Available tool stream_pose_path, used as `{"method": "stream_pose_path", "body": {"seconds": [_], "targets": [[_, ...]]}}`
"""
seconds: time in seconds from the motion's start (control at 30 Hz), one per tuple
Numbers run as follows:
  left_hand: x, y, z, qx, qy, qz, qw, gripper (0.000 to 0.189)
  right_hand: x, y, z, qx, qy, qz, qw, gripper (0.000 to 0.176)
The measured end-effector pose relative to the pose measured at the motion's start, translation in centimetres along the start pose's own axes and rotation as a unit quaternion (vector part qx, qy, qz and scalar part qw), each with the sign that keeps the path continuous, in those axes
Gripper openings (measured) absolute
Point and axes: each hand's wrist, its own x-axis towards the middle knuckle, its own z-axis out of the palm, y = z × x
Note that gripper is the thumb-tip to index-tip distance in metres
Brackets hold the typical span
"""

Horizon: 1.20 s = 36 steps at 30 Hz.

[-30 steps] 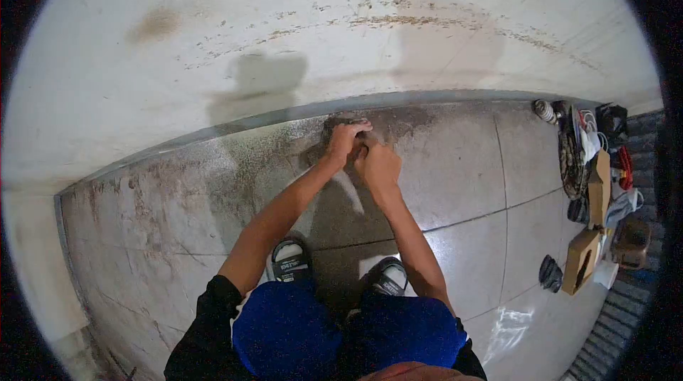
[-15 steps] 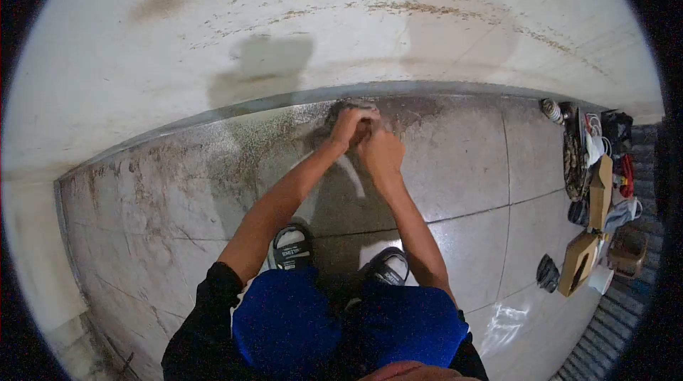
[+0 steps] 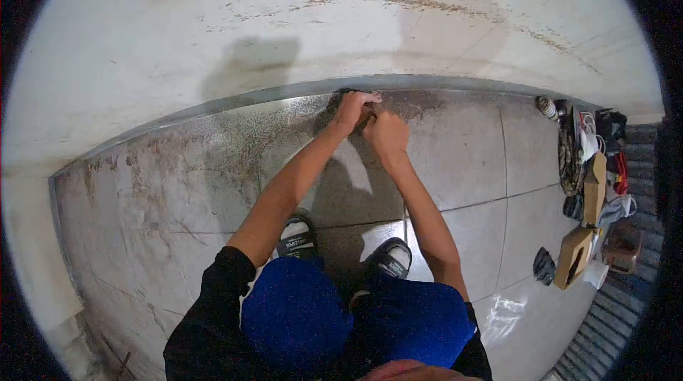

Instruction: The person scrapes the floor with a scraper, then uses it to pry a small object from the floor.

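Observation:
I crouch on a grey tiled floor [image 3: 455,167] facing a stained white wall [image 3: 341,32]. Both arms reach forward to where the floor meets the wall. My left hand [image 3: 353,108] presses a dark scrubbing pad [image 3: 340,96], mostly hidden under the fingers, against the dirty floor at the wall's base. My right hand [image 3: 388,133] is closed just beside and behind the left, touching it; what it grips is hidden. My blue shorts and two sandalled feet [image 3: 297,237] show below.
At the right edge lies a pile of things: cardboard boxes [image 3: 573,256], a dark cloth [image 3: 544,265], a camouflage item [image 3: 568,157], cables and bags. Dark grime marks the floor [image 3: 235,160] along the wall to the left. A grating [image 3: 605,324] runs at lower right.
Both hands have pushed forward together, from a little out on the floor up to the wall's base. My view has shifted slightly.

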Motion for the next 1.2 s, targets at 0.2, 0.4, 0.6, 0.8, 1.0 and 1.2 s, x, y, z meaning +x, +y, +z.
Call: {"method": "stream_pose_path", "body": {"seconds": [0.2,0.4,0.6,0.8,1.0,1.2], "targets": [[-1.9,-0.9,1.6,0.107,0.032,0.086,0.99,0.039,-2.5,2.5,1.6,-0.05,-0.002,-0.047,0.998,0.024],[-1.5,3.0,-0.9,0.182,-0.125,0.037,0.975,0.038,-1.7,3.9,-1.4,-0.083,-0.063,-0.094,0.99,0.022],[0.6,2.3,-5.6,0.362,-0.343,0.053,0.865,0.04,-3.0,5.0,-5.7,-0.143,-0.138,-0.128,0.972,0.019],[2.2,6.7,-10.1,0.406,-0.428,-0.024,0.807,0.045,-2.8,5.8,-5.9,-0.057,-0.141,-0.149,0.977,0.026],[2.7,4.7,-10.1,0.409,-0.631,-0.076,0.655,0.047,-0.3,6.4,-4.9,-0.05,-0.175,-0.181,0.966,0.04],[0.0,4.1,-3.9,0.15,-0.486,-0.243,0.826,0.054,0.8,8.7,-7.2,-0.09,-0.314,-0.299,0.897,0.066]]}}
